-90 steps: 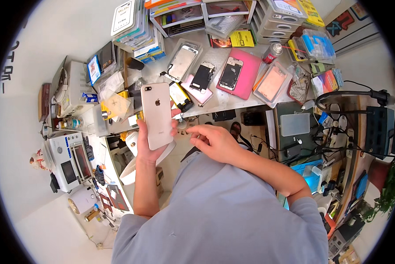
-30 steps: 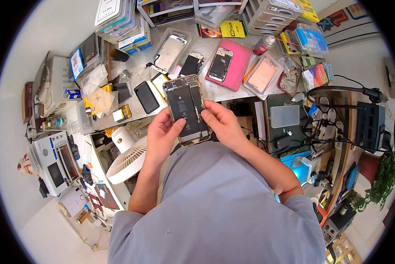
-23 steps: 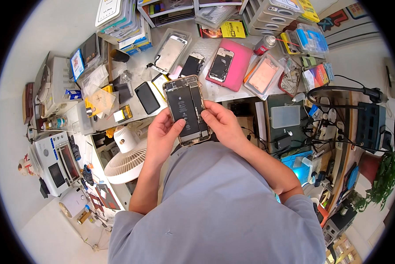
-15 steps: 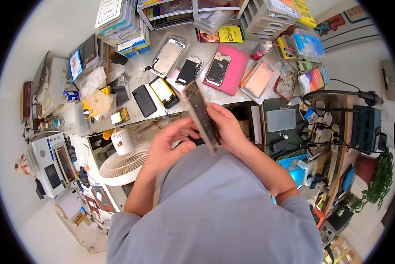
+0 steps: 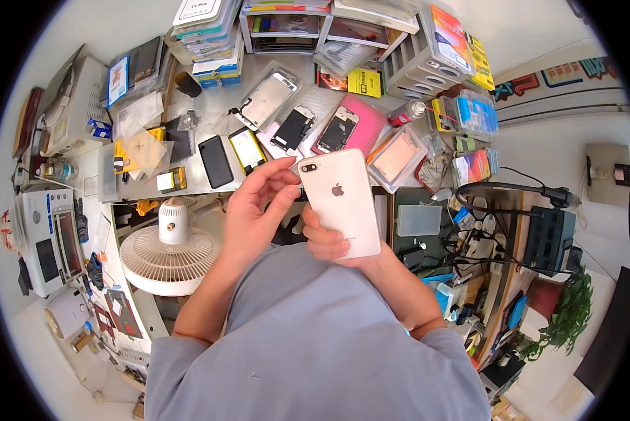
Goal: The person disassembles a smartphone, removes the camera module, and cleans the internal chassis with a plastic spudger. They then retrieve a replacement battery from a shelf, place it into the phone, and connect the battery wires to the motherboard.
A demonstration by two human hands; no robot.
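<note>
Head view: clear tray (image 5: 285, 66) contains pale panel (image 5: 268, 100); right fingers (image 5: 327, 237) hold phone (image 5: 344, 207).

I'm wearing a plain grey-blue shirt (image 5: 315, 337) of soft, matte cloth, loose enough to fall in shallow folds across my front. Its short, wide sleeves (image 5: 442, 351) match the body in colour. Low on the front sits a small mark (image 5: 255, 376), too tiny to make out. My forearms (image 5: 204, 298) and hands (image 5: 252, 214) are bare.
</note>
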